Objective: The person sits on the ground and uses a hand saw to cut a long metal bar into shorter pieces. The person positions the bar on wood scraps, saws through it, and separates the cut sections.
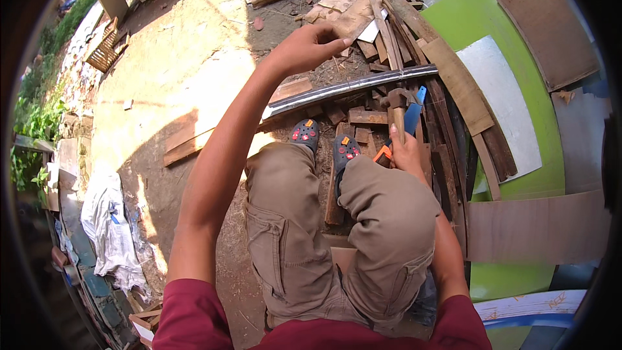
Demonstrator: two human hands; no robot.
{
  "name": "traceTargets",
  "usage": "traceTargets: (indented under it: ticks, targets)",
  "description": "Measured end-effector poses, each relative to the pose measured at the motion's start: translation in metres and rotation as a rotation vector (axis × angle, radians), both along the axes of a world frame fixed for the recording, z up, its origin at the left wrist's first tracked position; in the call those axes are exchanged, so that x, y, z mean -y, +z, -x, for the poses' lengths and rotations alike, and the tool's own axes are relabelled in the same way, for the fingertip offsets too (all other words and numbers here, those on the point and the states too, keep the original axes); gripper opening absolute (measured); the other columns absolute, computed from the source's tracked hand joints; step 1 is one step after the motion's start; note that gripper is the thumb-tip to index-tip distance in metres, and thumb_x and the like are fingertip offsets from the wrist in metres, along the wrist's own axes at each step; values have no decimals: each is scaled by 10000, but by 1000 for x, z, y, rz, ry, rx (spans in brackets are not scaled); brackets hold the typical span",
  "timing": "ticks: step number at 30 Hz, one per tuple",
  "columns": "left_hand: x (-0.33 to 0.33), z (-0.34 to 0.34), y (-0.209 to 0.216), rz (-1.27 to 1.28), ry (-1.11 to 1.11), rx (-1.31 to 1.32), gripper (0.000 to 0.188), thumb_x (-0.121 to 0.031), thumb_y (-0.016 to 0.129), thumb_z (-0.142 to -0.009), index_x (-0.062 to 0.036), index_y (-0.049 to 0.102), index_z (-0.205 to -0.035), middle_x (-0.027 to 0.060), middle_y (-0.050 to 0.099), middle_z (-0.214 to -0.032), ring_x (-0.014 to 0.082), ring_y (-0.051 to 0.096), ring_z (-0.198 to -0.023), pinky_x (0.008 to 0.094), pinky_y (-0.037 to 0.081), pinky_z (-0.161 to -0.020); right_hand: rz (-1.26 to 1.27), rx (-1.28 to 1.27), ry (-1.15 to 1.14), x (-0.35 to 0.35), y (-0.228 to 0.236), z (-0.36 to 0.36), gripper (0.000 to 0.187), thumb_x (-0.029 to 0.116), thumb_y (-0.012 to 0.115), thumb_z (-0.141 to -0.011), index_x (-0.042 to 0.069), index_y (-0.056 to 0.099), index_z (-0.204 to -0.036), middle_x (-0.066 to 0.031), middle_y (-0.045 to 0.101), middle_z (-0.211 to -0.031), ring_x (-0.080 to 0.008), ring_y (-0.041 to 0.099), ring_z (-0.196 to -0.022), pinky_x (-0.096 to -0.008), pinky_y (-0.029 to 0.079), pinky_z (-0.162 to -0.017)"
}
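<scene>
My right hand (407,152) is wrapped round the wooden handle of a hammer (397,110), its metal head pointing away from me. Beside and partly under that hand lies a handsaw with a blue blade (413,113) and orange handle (383,153). My left hand (308,50) is raised beyond a long pale, dark-edged strip (350,86), apart from it. Its thumb and fingers curl together in a pinch; what they hold, if anything, is hidden. A brown sheet (353,16) is close past the fingertips.
Wood offcuts (369,116) lie around my clogs (346,146). Planks (453,84) are heaped at the right beside green (538,45) and white sheets (502,100). A white sack (110,227) rests at the left, and a slatted crate (103,52) stands farther off.
</scene>
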State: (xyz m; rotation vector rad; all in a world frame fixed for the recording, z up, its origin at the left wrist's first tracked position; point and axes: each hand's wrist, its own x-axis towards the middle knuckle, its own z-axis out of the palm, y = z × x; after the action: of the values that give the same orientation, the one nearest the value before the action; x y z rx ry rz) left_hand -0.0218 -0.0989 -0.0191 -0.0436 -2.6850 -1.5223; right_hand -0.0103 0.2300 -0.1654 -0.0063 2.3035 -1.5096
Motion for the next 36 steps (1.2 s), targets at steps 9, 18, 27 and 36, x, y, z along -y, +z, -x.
traceTargets:
  ticks: [9,18,27,36]
  targets:
    - [18,65,-256,697,17,147,810,-619,566,-947,27,466,-1426,213,526,-1431,347,490,-1343,524,353,-1126,-71,-380,188,99,-40,85,434,405,529,-1046,-21,602,-1013,-206,606,-675,-361,642,-639,-428,471,-605]
    - [26,63,-374,665,77,80,881,-758,507,-883,0,540,-1330,162,594,-1323,317,541,-1283,480,337,-1162,-267,-293,362,104,-103,106,381,351,567,-1041,-28,584,-1016,-183,577,-655,-294,574,-551,-400,446,-558]
    - [13,79,-376,713,79,76,984,-782,543,-842,43,497,-1376,200,545,-1403,339,464,-1369,493,295,-1186,-342,-386,316,82,-139,119,405,356,565,-1026,-26,608,-1153,-297,652,-795,-529,640,-770,-527,498,-684]
    - [20,69,-388,745,132,40,1133,-864,472,-811,59,403,-1465,203,479,-1489,324,381,-1445,511,220,-1220,-86,-469,246,110,-90,114,430,400,506,-1061,3,561,-905,-66,553,-657,-196,550,-573,-349,436,-560]
